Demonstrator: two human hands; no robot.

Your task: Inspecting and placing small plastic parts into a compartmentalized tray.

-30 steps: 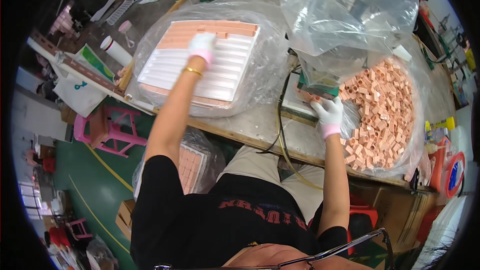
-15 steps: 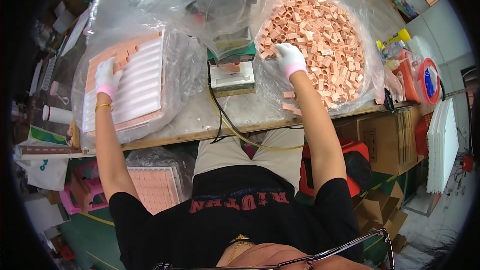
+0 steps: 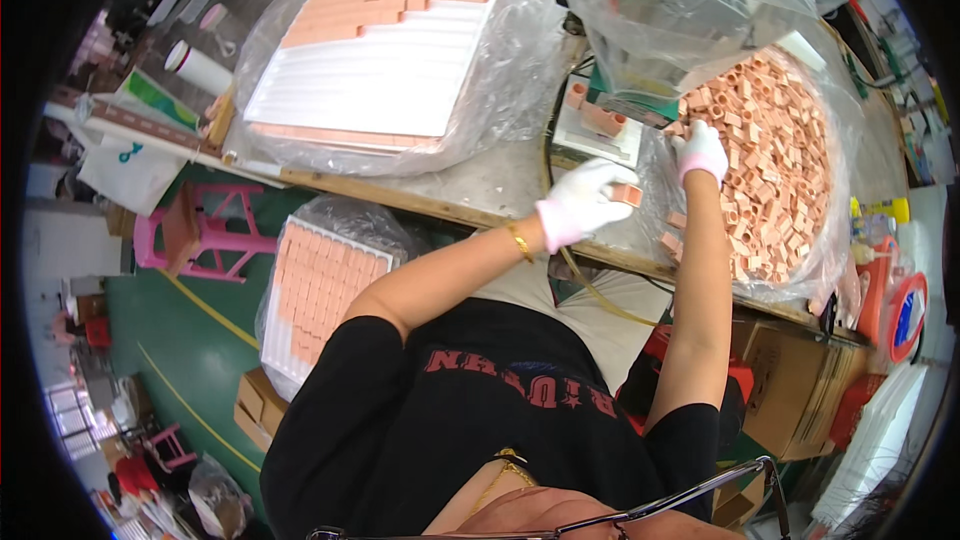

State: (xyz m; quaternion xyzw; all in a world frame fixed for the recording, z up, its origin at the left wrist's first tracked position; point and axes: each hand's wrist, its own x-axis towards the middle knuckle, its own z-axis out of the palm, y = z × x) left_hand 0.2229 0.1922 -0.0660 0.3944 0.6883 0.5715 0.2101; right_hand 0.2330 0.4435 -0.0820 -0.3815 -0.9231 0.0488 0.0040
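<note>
My left hand (image 3: 590, 202), in a white glove with a pink cuff, is in front of a small bench machine. Its thumb and fingers pinch a small peach-coloured hollow block (image 3: 627, 194). My right hand (image 3: 702, 154), gloved alike, reaches to the left edge of a big heap of such blocks (image 3: 775, 155). Its fingers are bent together, and whatever they hold is hidden. Between the hands and farther back is the machine's pale base (image 3: 612, 148), with a few peach blocks (image 3: 603, 120) on it under a green part. Clear plastic sheeting drapes over its top.
At the left, a white ridged tray (image 3: 370, 80) on plastic film carries rows of blocks along its far side. Another filled tray (image 3: 325, 285) lies below the bench edge (image 3: 400, 195), near a pink stool (image 3: 215, 225). A red-orange container (image 3: 905, 315) is at the right.
My view has swung left. My left hand has left the ridged tray for the machine's front and now holds a block. My right hand stays by the heap's left edge. Blocks now show on the base.
</note>
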